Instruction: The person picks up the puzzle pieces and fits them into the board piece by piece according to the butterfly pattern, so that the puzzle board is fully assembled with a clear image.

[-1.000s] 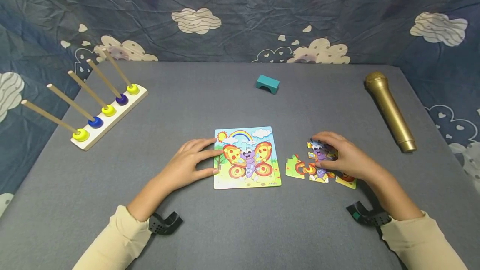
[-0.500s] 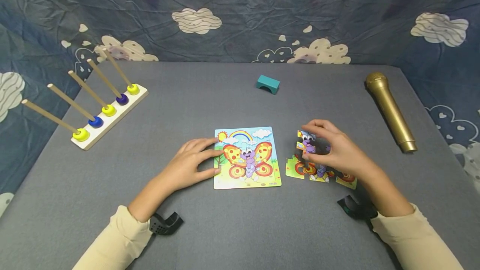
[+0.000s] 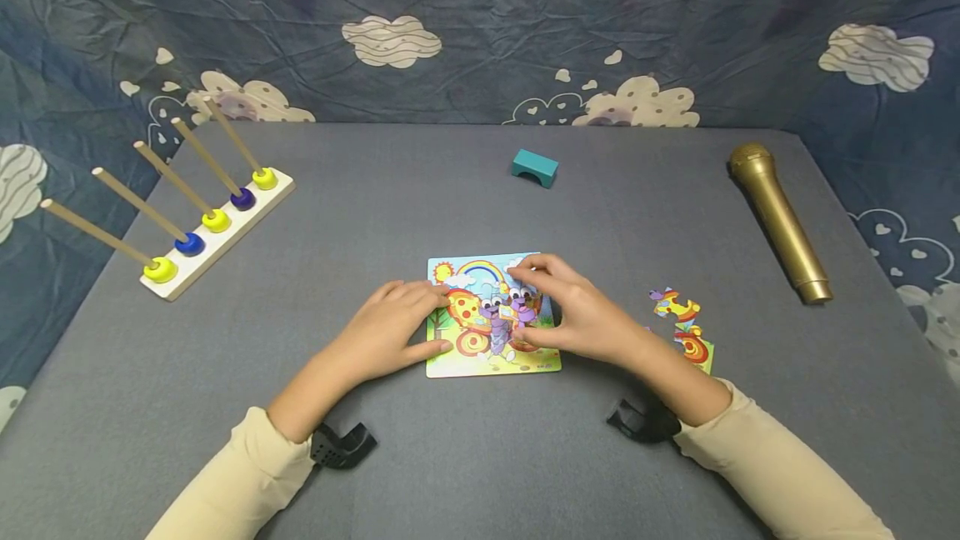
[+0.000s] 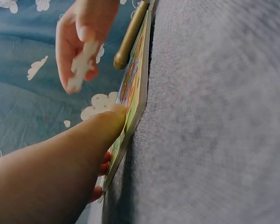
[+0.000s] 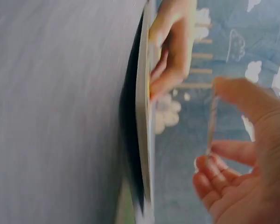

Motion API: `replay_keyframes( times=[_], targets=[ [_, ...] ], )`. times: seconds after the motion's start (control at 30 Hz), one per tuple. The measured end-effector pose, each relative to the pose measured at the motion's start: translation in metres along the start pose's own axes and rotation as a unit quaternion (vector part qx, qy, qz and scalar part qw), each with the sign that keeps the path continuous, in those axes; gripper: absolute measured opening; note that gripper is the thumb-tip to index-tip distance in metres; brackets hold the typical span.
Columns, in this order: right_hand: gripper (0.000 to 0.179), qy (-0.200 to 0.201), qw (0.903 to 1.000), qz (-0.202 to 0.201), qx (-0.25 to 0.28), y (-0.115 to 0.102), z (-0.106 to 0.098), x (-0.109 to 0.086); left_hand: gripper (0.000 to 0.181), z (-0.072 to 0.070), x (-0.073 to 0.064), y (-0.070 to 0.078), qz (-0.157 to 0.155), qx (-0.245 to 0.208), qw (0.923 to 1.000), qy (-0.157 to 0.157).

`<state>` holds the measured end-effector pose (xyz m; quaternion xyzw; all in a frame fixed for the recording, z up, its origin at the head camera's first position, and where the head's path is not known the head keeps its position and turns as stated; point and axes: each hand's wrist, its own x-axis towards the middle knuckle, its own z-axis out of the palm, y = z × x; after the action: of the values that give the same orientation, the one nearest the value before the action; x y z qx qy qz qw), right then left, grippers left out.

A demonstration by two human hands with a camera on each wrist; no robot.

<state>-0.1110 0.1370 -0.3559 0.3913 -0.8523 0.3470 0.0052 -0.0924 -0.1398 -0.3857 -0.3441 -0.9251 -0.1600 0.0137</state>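
Observation:
A square butterfly puzzle board [image 3: 480, 367] lies flat on the grey table. My left hand [image 3: 393, 326] rests at its left side, fingers extended and the thumb [image 4: 113, 119] touching the picture in the left wrist view. Above the board's right part, my right hand [image 3: 588, 315] pinches a puzzle piece [image 3: 522, 307] with a purple butterfly face between thumb and fingertips. Seen from the left wrist, the piece [image 4: 81, 65] shows its pale back, apart from the board. Loose pieces [image 3: 677, 307] lie right of the board, partly hidden by my right arm.
At the left stands a wooden peg rack [image 3: 232, 232] with several yellow and blue beads. A teal arch block [image 3: 535, 167] sits toward the back. A gold microphone [image 3: 780, 223] lies at the right. Cloud-patterned cloth [image 3: 480, 32] hangs behind the table.
My right hand has lifted the puzzle piece from the loose pieces and carried it left over the board. The left hand has shifted slightly right, further over the board's edge.

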Motion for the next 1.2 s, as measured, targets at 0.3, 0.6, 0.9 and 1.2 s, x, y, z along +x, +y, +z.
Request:
replay_keyframes(
  times=[0.3, 0.6, 0.9, 1.2],
  targets=[
    [0.062, -0.029, 0.9992, 0.029, 0.001, 0.005, 0.029, 0.011, 0.057, 0.001, 0.002, 0.002, 0.025, 0.037, 0.999, -0.009],
    [0.06, -0.053, 0.9958, 0.057, -0.048, 0.006, 0.037, 0.016, 0.054, 0.003, 0.0, 0.008, 0.051, 0.03, 0.9981, -0.015],
    [0.061, -0.062, 0.9947, 0.057, -0.059, 0.006, 0.037, 0.017, 0.051, 0.003, -0.002, 0.01, 0.042, 0.018, 0.9989, -0.01],
    [0.066, -0.08, 0.9923, 0.074, -0.059, 0.007, 0.034, 0.016, 0.071, 0.005, 0.0, 0.01, 0.033, 0.012, 0.999, -0.028]
  ],
)
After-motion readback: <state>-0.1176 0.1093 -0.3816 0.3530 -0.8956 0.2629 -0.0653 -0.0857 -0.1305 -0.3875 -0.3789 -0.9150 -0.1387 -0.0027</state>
